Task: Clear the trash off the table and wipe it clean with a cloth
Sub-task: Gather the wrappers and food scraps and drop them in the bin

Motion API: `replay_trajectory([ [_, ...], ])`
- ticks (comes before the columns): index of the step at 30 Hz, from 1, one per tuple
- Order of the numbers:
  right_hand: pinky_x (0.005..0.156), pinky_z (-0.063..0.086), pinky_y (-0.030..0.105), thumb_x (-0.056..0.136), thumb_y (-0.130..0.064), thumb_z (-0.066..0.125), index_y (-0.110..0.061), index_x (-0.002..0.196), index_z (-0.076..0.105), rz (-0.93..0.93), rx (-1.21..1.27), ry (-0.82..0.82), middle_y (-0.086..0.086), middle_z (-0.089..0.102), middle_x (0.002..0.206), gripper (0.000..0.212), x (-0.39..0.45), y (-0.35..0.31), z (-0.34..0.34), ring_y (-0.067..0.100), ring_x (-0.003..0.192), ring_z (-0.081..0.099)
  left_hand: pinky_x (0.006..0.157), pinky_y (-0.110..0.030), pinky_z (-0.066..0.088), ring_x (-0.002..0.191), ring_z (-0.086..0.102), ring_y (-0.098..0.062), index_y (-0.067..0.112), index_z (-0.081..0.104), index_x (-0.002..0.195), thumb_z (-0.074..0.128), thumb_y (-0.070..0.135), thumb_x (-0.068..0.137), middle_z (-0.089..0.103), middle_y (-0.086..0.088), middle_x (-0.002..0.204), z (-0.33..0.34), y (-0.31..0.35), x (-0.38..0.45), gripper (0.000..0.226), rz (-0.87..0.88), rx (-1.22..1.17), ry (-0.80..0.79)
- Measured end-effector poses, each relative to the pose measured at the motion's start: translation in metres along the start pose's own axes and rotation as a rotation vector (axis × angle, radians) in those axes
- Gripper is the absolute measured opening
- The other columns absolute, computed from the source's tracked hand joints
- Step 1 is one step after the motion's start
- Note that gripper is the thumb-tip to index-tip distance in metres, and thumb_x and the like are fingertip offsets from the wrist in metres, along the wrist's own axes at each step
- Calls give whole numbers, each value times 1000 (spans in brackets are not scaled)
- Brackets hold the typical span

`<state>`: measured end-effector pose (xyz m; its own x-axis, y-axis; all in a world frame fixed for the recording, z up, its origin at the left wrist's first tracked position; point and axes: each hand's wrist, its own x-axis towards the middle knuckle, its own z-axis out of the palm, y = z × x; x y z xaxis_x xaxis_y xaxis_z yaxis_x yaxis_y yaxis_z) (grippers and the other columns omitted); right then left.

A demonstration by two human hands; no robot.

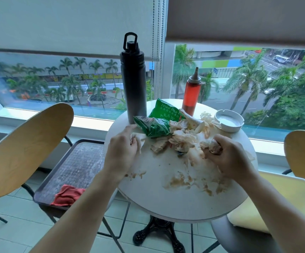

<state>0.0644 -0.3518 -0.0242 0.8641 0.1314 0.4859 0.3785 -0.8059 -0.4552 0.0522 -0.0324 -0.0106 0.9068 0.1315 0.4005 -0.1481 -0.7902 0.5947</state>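
Note:
A round white table [166,203] carries brown smears [188,181] and a heap of crumpled, stained tissues [182,137] at its middle. Two green snack wrappers [155,125] lie beside the heap. My left hand [122,150] grips a crumpled tissue at the table's left edge. My right hand [226,157] grips another stained tissue wad on the right side. A red cloth [67,195] lies on a dark tray [75,167] left of the table.
A tall black bottle [133,84], a red sauce bottle [191,94] and a white ashtray [229,121] stand at the table's far side by the window. Wooden chairs [23,143] flank the table, one at right [303,154]. A pale chair seat [285,198] is lower right.

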Motion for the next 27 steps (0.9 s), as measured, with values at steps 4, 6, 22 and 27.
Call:
replay_trajectory([
  [4, 51, 40, 11, 80, -25, 84, -22, 113, 63, 46, 105, -22, -1, 65, 69, 39, -1, -2, -1, 5, 51, 57, 78, -31, 54, 87, 63, -20, 20, 76, 116, 65, 6, 91, 72, -3, 95, 5, 5, 1, 31, 125, 8, -6],
  [6, 54, 43, 20, 82, -24, 82, -21, 108, 69, 27, 122, -24, -3, 67, 71, 30, 0, -3, -1, -1, 56, 57, 79, -30, 48, 91, 58, -22, 21, 77, 111, 64, 11, 93, 68, -4, 95, 11, 10, 1, 24, 162, 32, -23],
  [22, 60, 44, 33, 86, -44, 74, -12, 69, 60, -3, 200, 43, -2, 54, 78, 38, 4, -6, 0, 21, 65, 54, 70, -27, 36, 84, 46, -19, 17, 46, 81, 65, 41, 95, 50, -3, 95, 47, 32, 2, 33, 97, 90, -219],
  [27, 39, 44, 32, 89, -46, 71, -11, 69, 50, 114, 286, -2, -5, 58, 53, 46, 2, -17, -7, 19, 39, 59, 63, -27, 30, 77, 50, -25, 14, 50, 84, 66, 16, 88, 52, -2, 82, 41, 36, 1, 17, 93, 82, -207],
])
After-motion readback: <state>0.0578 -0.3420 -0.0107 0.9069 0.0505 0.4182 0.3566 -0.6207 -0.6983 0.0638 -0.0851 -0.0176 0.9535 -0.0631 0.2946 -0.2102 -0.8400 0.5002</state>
